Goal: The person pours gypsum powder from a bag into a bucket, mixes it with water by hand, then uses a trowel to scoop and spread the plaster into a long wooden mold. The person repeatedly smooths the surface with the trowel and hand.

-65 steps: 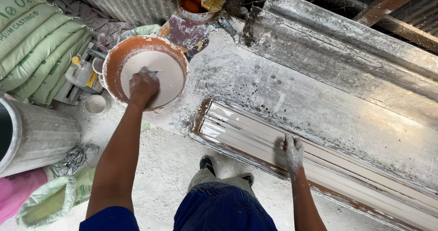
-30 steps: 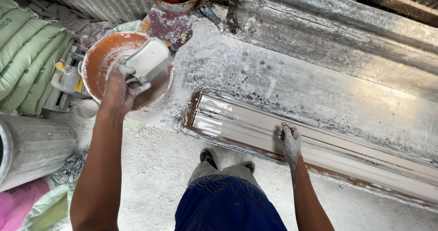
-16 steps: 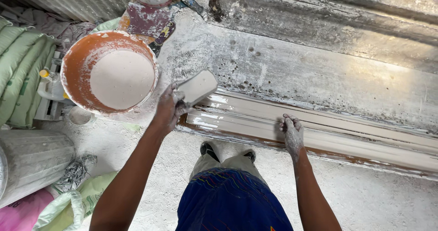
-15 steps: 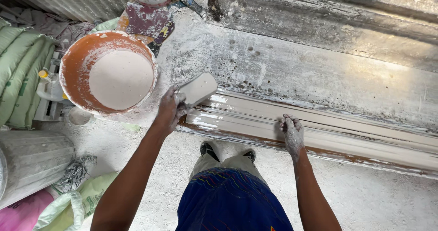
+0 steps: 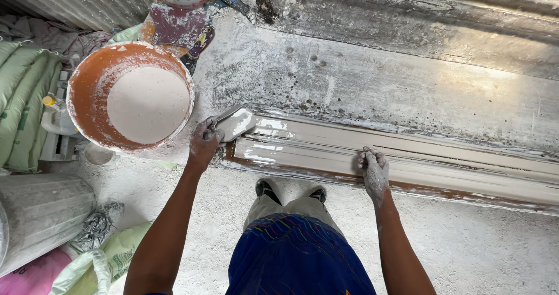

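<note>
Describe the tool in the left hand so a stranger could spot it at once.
Start at the long ridged mould lying across the bench. At its left end, the left hand holds a flat scoop heaped with white plaster, beside the round orange basin.

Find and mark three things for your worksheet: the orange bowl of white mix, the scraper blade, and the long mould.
orange bowl point(image 5: 87, 91): head view, bare inner wall on its left side.
scraper blade point(image 5: 236, 123): head view, middle of the coated flat face.
long mould point(image 5: 442, 164): head view, wet ribbed top, right of the right hand.
</note>
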